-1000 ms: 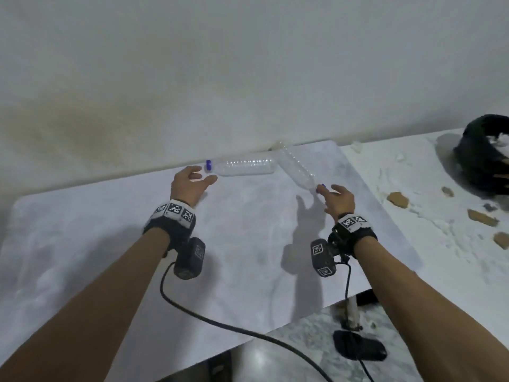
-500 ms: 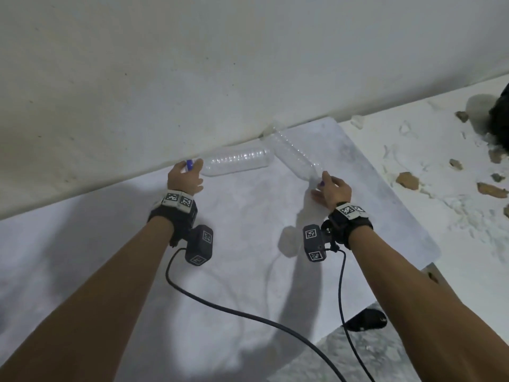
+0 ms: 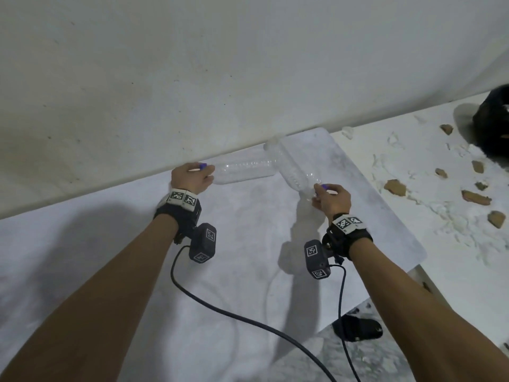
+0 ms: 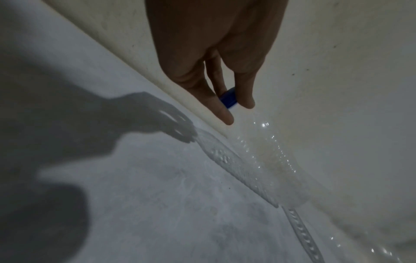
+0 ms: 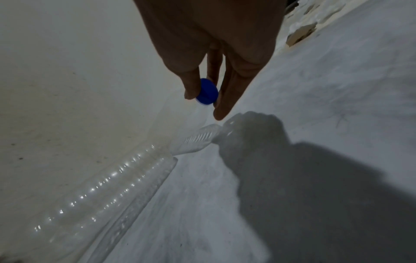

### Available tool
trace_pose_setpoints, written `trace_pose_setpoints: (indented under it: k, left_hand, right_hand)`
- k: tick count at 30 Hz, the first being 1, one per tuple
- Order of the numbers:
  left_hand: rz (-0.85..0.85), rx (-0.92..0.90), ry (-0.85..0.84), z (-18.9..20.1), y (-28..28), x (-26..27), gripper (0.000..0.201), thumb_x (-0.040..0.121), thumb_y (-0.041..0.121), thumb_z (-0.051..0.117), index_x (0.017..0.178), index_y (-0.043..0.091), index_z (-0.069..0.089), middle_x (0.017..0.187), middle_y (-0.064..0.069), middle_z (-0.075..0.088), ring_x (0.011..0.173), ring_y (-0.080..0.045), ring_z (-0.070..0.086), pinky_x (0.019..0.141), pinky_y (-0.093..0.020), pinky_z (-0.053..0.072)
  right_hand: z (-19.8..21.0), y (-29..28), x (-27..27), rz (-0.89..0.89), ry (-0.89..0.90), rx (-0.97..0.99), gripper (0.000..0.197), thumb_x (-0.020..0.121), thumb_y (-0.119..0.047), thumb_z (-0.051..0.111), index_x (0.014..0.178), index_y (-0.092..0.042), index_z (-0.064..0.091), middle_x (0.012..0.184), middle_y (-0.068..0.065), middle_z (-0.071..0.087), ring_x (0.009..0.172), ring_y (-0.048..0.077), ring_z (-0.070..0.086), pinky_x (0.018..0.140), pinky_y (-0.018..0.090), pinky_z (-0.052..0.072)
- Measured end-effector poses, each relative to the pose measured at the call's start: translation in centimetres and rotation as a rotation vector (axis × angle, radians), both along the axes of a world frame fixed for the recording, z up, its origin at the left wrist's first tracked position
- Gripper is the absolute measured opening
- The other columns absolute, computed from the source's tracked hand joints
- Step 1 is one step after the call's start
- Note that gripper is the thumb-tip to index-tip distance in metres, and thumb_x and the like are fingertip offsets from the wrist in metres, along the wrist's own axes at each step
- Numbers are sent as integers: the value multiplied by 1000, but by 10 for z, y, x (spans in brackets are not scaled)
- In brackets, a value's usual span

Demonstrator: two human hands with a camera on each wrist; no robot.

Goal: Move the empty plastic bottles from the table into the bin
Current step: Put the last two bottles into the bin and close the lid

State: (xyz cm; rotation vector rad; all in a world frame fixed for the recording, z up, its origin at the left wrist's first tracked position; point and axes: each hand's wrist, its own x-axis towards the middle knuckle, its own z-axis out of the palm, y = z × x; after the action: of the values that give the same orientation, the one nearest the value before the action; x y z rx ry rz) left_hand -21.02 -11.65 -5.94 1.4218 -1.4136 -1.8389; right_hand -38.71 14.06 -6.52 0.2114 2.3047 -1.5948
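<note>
Two clear, empty plastic bottles with blue caps lie on the white table against the wall. The left bottle lies along the wall, and my left hand pinches its blue cap. The right bottle slants from the wall toward me, its base touching the left bottle. My right hand pinches this bottle's blue cap between thumb and fingers.
The table's right edge drops to a white floor strewn with brown debris. A black bag-like object sits at the far right. A dark sandal lies below the table corner. Cables trail from both wrists.
Both hands moved forward from just short of the bottles and closed on the blue caps. The left hand went from open beside the cap to pinching it.
</note>
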Motion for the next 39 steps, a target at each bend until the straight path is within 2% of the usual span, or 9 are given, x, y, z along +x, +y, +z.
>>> trace_pose_setpoints:
  k: [1, 3, 6, 10, 15, 21, 31, 36, 39]
  left_hand:
    - [17, 15, 42, 14, 8, 4, 22, 64, 6, 81, 80, 8, 67, 77, -15, 58, 67, -26, 53, 52, -21, 50]
    - [19, -43, 30, 27, 15, 11, 19, 70, -1, 78, 80, 7, 64, 78, -17, 60, 59, -24, 53, 45, -18, 48]
    - [9, -178, 48, 51, 28, 31, 20, 70, 2, 81, 77, 12, 65, 78, -14, 66, 59, -22, 62, 52, -18, 56]
    - [-5, -359, 58, 82, 59, 64, 31, 71, 3, 80, 99, 3, 68, 85, -12, 66, 66, -23, 64, 59, -21, 59]
    - [-36, -579, -56, 130, 125, 124, 28, 67, 14, 82, 92, 17, 71, 87, -4, 67, 78, -31, 68, 80, -41, 59]
    - [-10, -758, -141, 187, 213, 222, 30, 70, 15, 80, 98, 14, 69, 94, -4, 68, 70, -21, 62, 75, -28, 52]
    - [112, -799, -354, 232, 269, 409, 29, 72, 17, 80, 99, 16, 70, 94, -3, 66, 70, -20, 55, 80, -31, 50]
    - [153, -784, -463, 229, 274, 502, 32, 71, 19, 81, 100, 16, 71, 89, 0, 65, 69, -19, 53, 76, -25, 44]
    - [168, -730, -522, 214, 277, 557, 32, 69, 21, 82, 99, 18, 71, 87, -1, 66, 70, -20, 53, 78, -30, 50]
  right_hand:
    - [6, 3, 2, -1, 35, 11, 23, 84, -18, 72, 100, -6, 62, 96, 25, 69, 58, 18, 64, 65, 32, 62]
    - [19, 9, 7, 7, 141, 49, 24, 82, -24, 71, 100, -10, 63, 97, 21, 70, 65, 23, 68, 70, 38, 62]
    - [40, 18, 17, 52, 296, 112, 25, 77, -35, 70, 95, -20, 62, 92, 9, 72, 78, 29, 70, 82, 47, 57]
    - [73, 38, 45, 154, 446, 100, 28, 83, -26, 69, 108, -14, 64, 100, 4, 69, 73, 15, 61, 78, 28, 49]
    - [111, 85, 96, 321, 612, 55, 31, 83, -24, 70, 111, -16, 64, 106, 5, 67, 80, 14, 61, 75, 25, 49]
    - [165, 146, 168, 524, 759, 64, 31, 84, -27, 69, 113, -19, 63, 106, 3, 64, 84, 12, 60, 84, 38, 54]
    - [211, 141, 306, 850, 824, 79, 33, 90, -28, 62, 122, -18, 60, 113, 5, 59, 89, 17, 66, 80, 30, 49]
    - [207, 103, 391, 1063, 825, 124, 34, 91, -26, 59, 124, -17, 59, 115, 7, 58, 85, 20, 66, 79, 28, 46]
    - [191, 87, 448, 1187, 815, 179, 34, 91, -27, 58, 123, -17, 59, 114, 8, 58, 85, 23, 67, 80, 30, 47]
